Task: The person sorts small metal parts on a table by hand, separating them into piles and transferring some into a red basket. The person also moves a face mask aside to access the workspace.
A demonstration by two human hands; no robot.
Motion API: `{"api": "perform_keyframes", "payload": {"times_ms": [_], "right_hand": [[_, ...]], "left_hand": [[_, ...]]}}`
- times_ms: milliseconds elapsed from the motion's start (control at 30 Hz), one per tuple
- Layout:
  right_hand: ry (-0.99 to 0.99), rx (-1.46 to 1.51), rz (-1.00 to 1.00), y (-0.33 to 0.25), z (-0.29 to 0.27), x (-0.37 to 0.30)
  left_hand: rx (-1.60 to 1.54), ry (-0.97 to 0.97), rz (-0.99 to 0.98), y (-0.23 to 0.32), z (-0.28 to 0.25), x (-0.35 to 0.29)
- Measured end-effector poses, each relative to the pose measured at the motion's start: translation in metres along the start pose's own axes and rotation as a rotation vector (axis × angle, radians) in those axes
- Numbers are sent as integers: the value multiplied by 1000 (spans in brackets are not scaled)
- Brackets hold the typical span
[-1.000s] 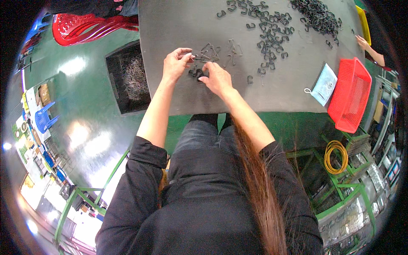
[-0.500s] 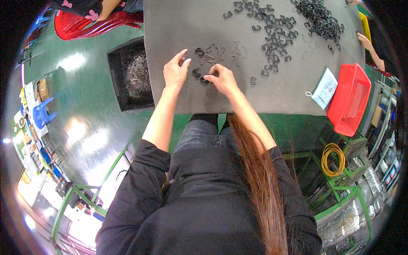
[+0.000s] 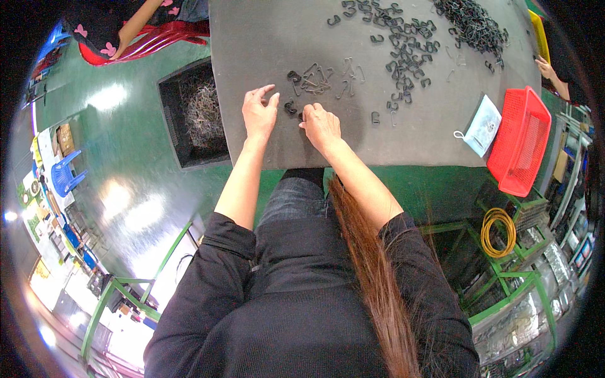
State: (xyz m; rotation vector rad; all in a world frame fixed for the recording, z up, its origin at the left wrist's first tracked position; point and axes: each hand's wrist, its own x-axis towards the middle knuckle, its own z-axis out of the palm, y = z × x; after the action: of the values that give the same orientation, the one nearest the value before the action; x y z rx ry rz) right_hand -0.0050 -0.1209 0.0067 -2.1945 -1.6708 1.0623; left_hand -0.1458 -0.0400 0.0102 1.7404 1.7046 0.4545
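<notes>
My left hand [image 3: 259, 114] hovers over the grey table with thumb and fingers apart and nothing between them. Beside it, my right hand [image 3: 321, 127] is closed, its fingertips pinched on a small black C-shaped piece [image 3: 300, 117] that is mostly covered. Just ahead of that pinch lies another small dark clip [image 3: 290, 108]. Farther up, a loose cluster of bent metal wire hooks [image 3: 314, 80] rests on the table, with a dark C-shaped piece [image 3: 293, 76] at its left edge. More thin wire hooks [image 3: 348, 88] lie to the right of the cluster.
Black C-shaped clips [image 3: 403, 60] spread across the grey table [image 3: 265, 38], near a heap of dark hooks [image 3: 476, 28]. A face mask [image 3: 484, 129] and red basket [image 3: 523, 170] sit right. Left stands a black crate [image 3: 179, 148] of wire pieces. Other people's arms show at both sides.
My right hand has turned and its fingers have curled closer over the black piece. My left hand has shifted slightly down. The co-worker's arm at upper left has moved a little left.
</notes>
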Motion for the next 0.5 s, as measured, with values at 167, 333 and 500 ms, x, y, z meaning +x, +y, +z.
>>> {"api": "perform_keyframes", "payload": {"times_ms": [167, 333, 500], "right_hand": [[60, 65, 43, 5, -5, -7], [120, 75, 77, 2, -7, -9], [129, 23, 29, 3, -1, -12]], "left_hand": [[268, 42, 285, 5, 7, -23], [251, -45, 249, 5, 11, -27], [-237, -245, -65, 5, -2, -16]]}}
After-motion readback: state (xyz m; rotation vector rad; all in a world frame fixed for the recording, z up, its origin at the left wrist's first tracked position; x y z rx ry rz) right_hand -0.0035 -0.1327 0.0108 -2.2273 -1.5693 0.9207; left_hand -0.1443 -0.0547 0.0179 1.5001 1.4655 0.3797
